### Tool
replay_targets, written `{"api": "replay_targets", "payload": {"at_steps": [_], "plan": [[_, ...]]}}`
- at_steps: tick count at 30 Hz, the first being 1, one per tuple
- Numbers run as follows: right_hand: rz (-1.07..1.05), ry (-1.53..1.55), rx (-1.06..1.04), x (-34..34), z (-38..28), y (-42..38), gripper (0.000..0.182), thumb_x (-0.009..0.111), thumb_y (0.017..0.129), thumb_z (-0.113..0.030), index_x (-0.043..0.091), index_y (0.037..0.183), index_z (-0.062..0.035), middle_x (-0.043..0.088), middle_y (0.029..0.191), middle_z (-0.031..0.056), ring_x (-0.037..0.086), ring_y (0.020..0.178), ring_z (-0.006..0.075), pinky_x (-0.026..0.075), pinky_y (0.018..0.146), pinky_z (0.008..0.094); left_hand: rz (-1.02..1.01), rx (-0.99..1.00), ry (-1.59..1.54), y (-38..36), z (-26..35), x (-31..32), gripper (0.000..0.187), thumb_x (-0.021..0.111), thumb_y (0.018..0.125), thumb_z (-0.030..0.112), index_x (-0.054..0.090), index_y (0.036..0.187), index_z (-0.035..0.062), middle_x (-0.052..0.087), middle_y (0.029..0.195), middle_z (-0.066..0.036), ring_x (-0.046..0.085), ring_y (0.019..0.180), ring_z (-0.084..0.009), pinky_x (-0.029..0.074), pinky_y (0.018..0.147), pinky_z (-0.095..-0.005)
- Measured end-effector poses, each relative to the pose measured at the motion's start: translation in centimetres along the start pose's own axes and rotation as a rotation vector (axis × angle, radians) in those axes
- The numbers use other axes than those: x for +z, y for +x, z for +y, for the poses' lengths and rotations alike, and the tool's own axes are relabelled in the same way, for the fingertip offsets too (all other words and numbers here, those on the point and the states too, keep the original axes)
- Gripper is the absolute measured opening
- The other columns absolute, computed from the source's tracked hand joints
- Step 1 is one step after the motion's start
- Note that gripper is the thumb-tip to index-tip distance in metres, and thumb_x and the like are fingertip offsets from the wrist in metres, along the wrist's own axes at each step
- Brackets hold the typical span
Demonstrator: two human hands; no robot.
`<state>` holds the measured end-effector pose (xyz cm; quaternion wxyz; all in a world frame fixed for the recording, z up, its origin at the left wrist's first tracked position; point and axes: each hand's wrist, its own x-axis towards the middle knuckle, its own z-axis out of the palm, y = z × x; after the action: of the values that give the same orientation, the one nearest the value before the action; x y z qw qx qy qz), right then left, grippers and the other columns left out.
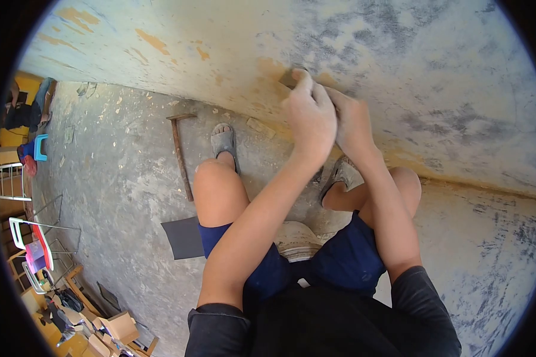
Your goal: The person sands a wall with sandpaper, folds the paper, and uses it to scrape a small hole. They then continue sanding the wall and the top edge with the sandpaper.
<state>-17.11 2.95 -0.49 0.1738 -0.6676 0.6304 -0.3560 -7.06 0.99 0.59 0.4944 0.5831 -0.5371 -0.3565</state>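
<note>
My left hand is closed on a small dark grey flat piece, pressed against the patchy, dusty wall. Right beside it, my right hand is also closed at the wall, its fingers partly hidden behind my left hand and slightly blurred; what it holds cannot be made out. Both hands look coated in pale dust. Orange-brown patches and dark scuffs mark the wall around them.
A hammer with a long wooden handle lies on the grey floor, and a dark square sheet lies beside my left thigh. Far left are a blue stool, a red and white chair, cardboard boxes and another person.
</note>
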Motion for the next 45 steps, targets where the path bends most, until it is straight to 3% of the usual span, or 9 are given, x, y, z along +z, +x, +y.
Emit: {"api": "replay_targets", "payload": {"at_steps": [6,8,15,21,26,28,31,38,45], "plan": [[-0.011,-0.016,0.152,-2.1,0.0,-1.1,0.020,0.066,0.093,-0.012,0.076,0.107,-0.0019,0.071,0.087,0.0240,0.069,0.078,0.0435,0.054,0.068,0.0425,0.052,0.099,-0.071,-1.7,-0.2,1.8,0.026,0.055,0.102,0.010,0.067,0.105,-0.0122,0.061,0.070,-0.030,0.064,0.063,-0.0407,0.048,0.062,-0.0465],[0.002,0.013,0.105,-1.4,-0.1,-0.5,0.020,0.065,0.092,-0.011,0.075,0.107,-0.0017,0.071,0.088,0.0241,0.069,0.079,0.0439,0.054,0.069,0.0438,-0.028,0.011,-0.085,-1.4,0.7,0.6,0.028,0.054,0.103,0.011,0.067,0.106,-0.0129,0.060,0.070,-0.031,0.064,0.062,-0.0408,0.048,0.062,-0.0461],[-0.020,-0.029,0.000,-0.9,0.1,0.0,0.022,0.063,0.091,-0.007,0.075,0.109,-0.0020,0.071,0.091,0.0246,0.069,0.083,0.0447,0.054,0.074,0.0484,0.014,0.023,-0.002,-0.4,-0.4,0.7,0.030,0.052,0.104,0.014,0.066,0.108,-0.0128,0.058,0.069,-0.030,0.062,0.060,-0.0391,0.047,0.061,-0.0459],[-0.016,0.017,0.175,-4.2,1.6,-2.1,0.025,0.062,0.093,-0.008,0.076,0.113,-0.0022,0.071,0.089,0.0254,0.070,0.078,0.0427,0.055,0.072,0.0426,-0.065,0.153,-0.053,-3.3,0.3,3.3,0.040,0.052,0.105,0.011,0.057,0.136,-0.0135,0.058,0.067,-0.028,0.063,0.060,-0.0371,0.048,0.061,-0.0450],[-0.047,0.054,0.199,-3.4,0.2,-0.8,0.024,0.063,0.093,-0.009,0.076,0.113,-0.0029,0.069,0.088,0.0266,0.070,0.078,0.0435,0.055,0.071,0.0431,-0.055,0.060,-0.073,-2.5,0.3,1.8,0.041,0.051,0.106,0.012,0.058,0.138,-0.0122,0.059,0.069,-0.028,0.063,0.061,-0.0330,0.048,0.063,-0.0433],[-0.006,0.028,0.021,-2.2,0.0,0.1,0.023,0.063,0.093,-0.010,0.075,0.111,-0.0022,0.069,0.088,0.0261,0.069,0.079,0.0444,0.055,0.071,0.0445,-0.026,0.069,-0.049,-1.8,0.2,1.2,0.042,0.051,0.106,0.013,0.058,0.139,-0.0117,0.059,0.070,-0.028,0.063,0.061,-0.0312,0.049,0.063,-0.0427],[-0.039,0.010,0.045,-2.9,0.0,0.1,0.022,0.065,0.092,-0.009,0.076,0.110,-0.0021,0.069,0.088,0.0259,0.068,0.079,0.0447,0.054,0.071,0.0452,-0.045,0.030,-0.004,-1.6,0.7,1.0,0.041,0.051,0.105,0.012,0.058,0.138,-0.0124,0.060,0.070,-0.028,0.062,0.060,-0.0289,0.049,0.063,-0.0427],[-0.001,0.092,0.197,-4.3,1.7,-1.7,0.018,0.065,0.091,-0.008,0.076,0.103,-0.0004,0.070,0.084,0.0242,0.067,0.073,0.0427,0.053,0.067,0.0408,0.006,0.246,-0.055,-3.6,-0.3,4.0,0.042,0.053,0.101,0.008,0.058,0.137,-0.0131,0.061,0.073,-0.032,0.068,0.065,-0.0409,0.050,0.064,-0.0460],[-0.022,0.011,0.030,-3.4,0.3,-1.0,0.015,0.065,0.090,-0.008,0.073,0.099,0.0012,0.069,0.085,0.0259,0.067,0.078,0.0458,0.053,0.070,0.0465,-0.041,0.117,0.078,-2.3,-0.1,1.4,0.040,0.052,0.101,0.009,0.062,0.136,-0.0084,0.063,0.080,-0.032,0.067,0.068,-0.0410,0.051,0.068,-0.0447]]}}
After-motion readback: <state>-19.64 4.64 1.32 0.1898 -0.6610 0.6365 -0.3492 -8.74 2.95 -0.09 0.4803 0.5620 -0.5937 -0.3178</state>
